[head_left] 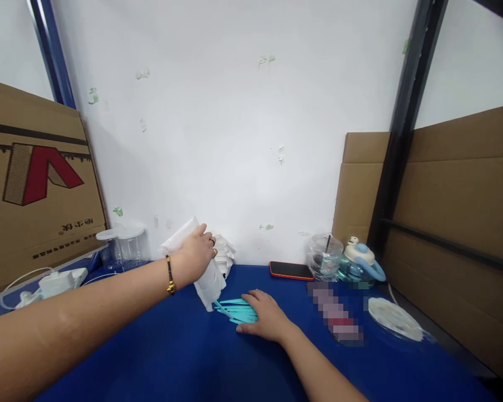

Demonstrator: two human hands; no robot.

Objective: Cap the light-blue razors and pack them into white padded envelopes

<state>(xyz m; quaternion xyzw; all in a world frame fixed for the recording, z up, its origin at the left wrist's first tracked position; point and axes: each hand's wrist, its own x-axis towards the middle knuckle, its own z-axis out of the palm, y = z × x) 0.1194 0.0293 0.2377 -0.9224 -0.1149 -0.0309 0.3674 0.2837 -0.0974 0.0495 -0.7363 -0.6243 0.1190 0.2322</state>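
My left hand is closed around a whitish, partly see-through plastic bag, tilted with its lower end close to the table. By that end lies a bundle of thin teal plastic sticks, fanned out slightly on the blue table. One stick's tip touches or enters the bag's lower end; I cannot tell which. My right hand curves over the sticks' right ends, thumb on the near side and fingers on the far side. Its palm hides those ends. Behind the bag sits a stack of white folded packets.
A phone, a clear plastic cup and a teal kettle-shaped bottle stand along the back right. Nearer are a pixelated item and a white round lid-like thing. Clear jars and a white charger are left.
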